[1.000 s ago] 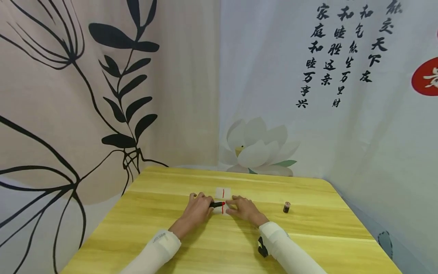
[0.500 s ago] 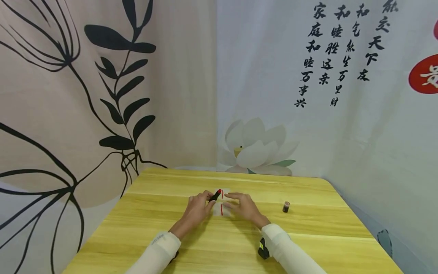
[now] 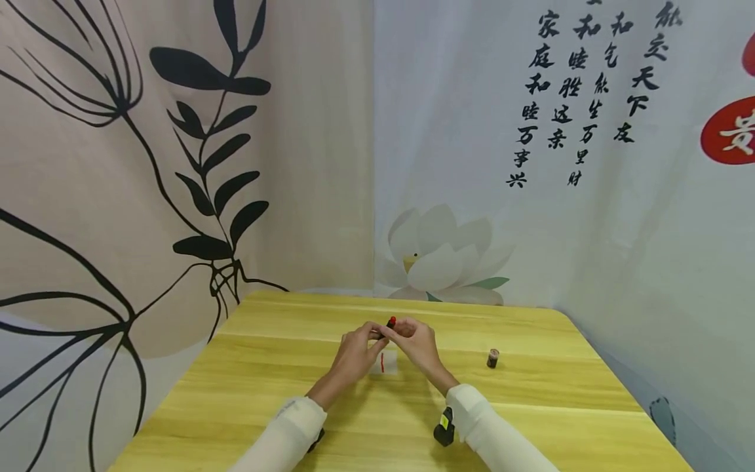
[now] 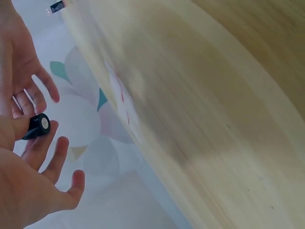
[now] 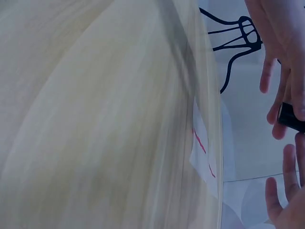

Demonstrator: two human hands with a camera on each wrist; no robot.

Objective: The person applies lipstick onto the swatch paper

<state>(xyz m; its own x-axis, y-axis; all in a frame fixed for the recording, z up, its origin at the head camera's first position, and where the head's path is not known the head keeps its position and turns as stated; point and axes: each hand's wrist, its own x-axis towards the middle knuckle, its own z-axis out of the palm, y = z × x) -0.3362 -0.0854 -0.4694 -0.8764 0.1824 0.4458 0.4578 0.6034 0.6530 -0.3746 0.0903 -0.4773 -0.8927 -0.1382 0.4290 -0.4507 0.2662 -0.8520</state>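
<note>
A lipstick (image 3: 392, 322) with a black tube and an extended red tip is held up over the table, between both hands. My left hand (image 3: 355, 354) pinches the lower tube between thumb and fingers; its black base (image 4: 39, 126) shows in the left wrist view. My right hand (image 3: 417, 344) meets it from the other side, thumb and forefinger around the upper tube, the other fingers spread. The exact contact of the right fingers is partly hidden. Below lies white paper (image 3: 390, 362) bearing a red stroke (image 3: 382, 362); in the right wrist view two strokes show on the paper (image 5: 197, 159).
A small dark cap (image 3: 493, 358) with a lighter top stands on the wooden table (image 3: 531, 406), right of the hands. Black wrist devices (image 3: 444, 427) hang below the sleeves. A printed curtain (image 3: 318, 164) closes off the back.
The lipstick has risen off the paper and tilted upright in the left hand. The right hand has moved from beside the paper to the lipstick. The upper stroke is now hidden in the head view.
</note>
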